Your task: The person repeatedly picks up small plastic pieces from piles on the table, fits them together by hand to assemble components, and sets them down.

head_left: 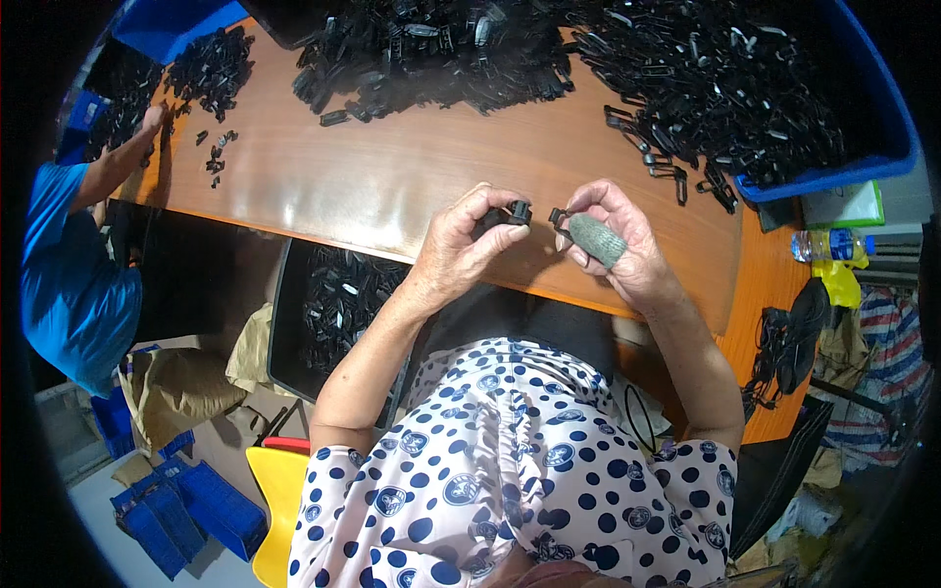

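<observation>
Above the front part of the wooden table, my left hand (459, 243) pinches a small black plastic part (518, 212) between thumb and forefinger. To its right, my right hand (627, 245) holds another small black plastic part (559, 218) at its fingertips. A grey-green ribbed cover (598, 241), apparently a finger sleeve, sits on a digit of that hand. A narrow gap separates the two parts. Their exact shape is partly hidden by my fingers.
Large heaps of black plastic parts (441, 59) cover the table's far side, with a blue bin (907, 162) at the right. A black crate (284, 338) of parts stands below the front edge. At left, a person in blue (78, 274) reaches to another pile. A bottle (833, 245) lies at right.
</observation>
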{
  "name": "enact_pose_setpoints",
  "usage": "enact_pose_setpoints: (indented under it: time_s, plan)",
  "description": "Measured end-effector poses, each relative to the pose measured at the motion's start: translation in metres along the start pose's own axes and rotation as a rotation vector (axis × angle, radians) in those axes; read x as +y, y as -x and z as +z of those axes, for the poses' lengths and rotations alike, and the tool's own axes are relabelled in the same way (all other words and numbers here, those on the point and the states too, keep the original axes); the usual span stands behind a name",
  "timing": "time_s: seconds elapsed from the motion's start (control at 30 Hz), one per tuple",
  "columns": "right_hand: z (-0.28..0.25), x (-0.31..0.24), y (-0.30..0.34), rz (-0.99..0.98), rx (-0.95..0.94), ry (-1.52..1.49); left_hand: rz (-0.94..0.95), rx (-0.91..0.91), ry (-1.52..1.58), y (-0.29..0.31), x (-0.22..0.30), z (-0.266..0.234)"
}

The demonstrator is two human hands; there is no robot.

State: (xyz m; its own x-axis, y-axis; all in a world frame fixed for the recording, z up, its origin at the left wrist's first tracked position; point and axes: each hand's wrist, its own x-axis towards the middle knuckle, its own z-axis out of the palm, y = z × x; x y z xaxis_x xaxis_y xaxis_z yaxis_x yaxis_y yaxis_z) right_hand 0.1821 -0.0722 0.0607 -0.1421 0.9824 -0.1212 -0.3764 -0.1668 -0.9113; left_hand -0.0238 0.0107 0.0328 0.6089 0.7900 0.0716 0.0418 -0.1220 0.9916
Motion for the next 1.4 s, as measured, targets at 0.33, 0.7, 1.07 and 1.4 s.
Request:
enact_pose_setpoints:
  time_s: [0.33, 0.7, 1.07, 1.4]
  plan:
    - [0.01, -0.006, 0.05, -0.006, -0.009, 0.071, 0.357, -0.109, -0.221, 0.02, 0.032, 0.032]
    - [0.028, -0.022, 0.067, 0.284, 0.095, -0.017, 0.552, -0.095, -0.581, 0.035, 0.04, 0.04]
    - [0.01, -0.002, 0.047, 0.382, 0.001, -0.19, -0.197, -0.068, 0.218, 0.038, 0.027, 0.047]
    - [0.012, 0.004, 0.016, 0.182, -0.093, -0.089, -0.166, -0.008, 0.534, 0.021, 0.009, 0.029]
